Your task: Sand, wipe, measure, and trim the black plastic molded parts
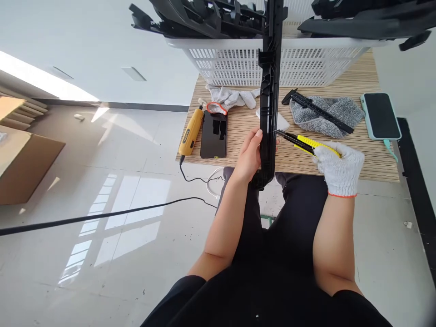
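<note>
My bare left hand (250, 154) is wrapped round the lower part of a long black plastic part (269, 100), which stands lengthwise in front of me, its top reaching past the basket. In a white knitted glove, my right hand (340, 165) grips a yellow utility knife (306, 141). The knife's blade is extended and points left, its tip at the right edge of the plastic part. Whether the tip touches it I cannot tell. Behind the part lies a white piece (282, 121), partly covered.
A white basket (225, 68) full of black parts stands at the back. On the table (378, 159) are a yellow rotary tool (191, 131), a black phone (214, 136), a white glove (235, 96), calipers (320, 111) on a grey cloth (344, 106), and a charging phone (380, 116).
</note>
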Action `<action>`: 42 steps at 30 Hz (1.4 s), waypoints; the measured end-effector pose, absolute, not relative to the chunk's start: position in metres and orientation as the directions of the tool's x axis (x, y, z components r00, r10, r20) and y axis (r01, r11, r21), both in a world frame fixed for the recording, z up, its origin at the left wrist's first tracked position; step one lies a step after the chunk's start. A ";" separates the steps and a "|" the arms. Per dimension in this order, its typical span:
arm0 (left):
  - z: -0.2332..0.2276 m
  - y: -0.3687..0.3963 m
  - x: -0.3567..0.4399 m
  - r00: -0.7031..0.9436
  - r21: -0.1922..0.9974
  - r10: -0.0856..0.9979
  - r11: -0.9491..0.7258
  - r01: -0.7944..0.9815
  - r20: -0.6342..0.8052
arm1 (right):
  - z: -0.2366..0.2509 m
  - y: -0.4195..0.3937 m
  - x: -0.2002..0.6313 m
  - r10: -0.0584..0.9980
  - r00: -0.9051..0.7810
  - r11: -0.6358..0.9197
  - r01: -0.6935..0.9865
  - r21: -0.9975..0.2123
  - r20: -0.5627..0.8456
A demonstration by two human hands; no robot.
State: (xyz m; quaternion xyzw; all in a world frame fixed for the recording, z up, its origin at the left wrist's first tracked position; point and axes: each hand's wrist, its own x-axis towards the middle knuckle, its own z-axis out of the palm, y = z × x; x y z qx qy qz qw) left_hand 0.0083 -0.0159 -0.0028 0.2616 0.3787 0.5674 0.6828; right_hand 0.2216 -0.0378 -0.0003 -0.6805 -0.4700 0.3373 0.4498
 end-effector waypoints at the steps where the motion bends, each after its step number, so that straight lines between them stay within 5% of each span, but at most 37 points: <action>1: -0.003 -0.016 0.009 0.064 0.792 0.972 0.221 -0.569 -0.225 | -0.001 -0.037 0.219 0.918 0.395 -0.151 0.257 -0.955 -0.039; 6: -0.003 -0.021 0.007 0.084 0.858 0.985 0.172 -0.484 -0.151 | 0.001 -0.036 0.210 0.866 0.496 -0.121 0.084 -0.989 -0.064; 16: 0.008 -0.022 0.005 0.153 0.894 0.973 0.222 -0.390 -0.175 | -0.003 -0.043 0.221 0.912 0.395 -0.129 0.026 -0.991 -0.108; 23: 0.010 -0.015 0.004 0.159 0.800 0.946 0.323 -0.506 -0.282 | -0.004 -0.041 0.222 0.914 0.389 -0.119 -0.014 -0.993 -0.115; 32: 0.002 -0.019 0.004 0.144 0.849 0.970 0.242 -0.470 -0.197 | -0.005 -0.042 0.225 0.935 0.348 -0.081 0.021 -0.997 -0.068; 42: -0.005 -0.017 0.007 0.095 0.878 0.987 0.162 -0.451 -0.133 | -0.005 -0.041 0.221 0.929 0.366 -0.162 0.256 -0.953 -0.059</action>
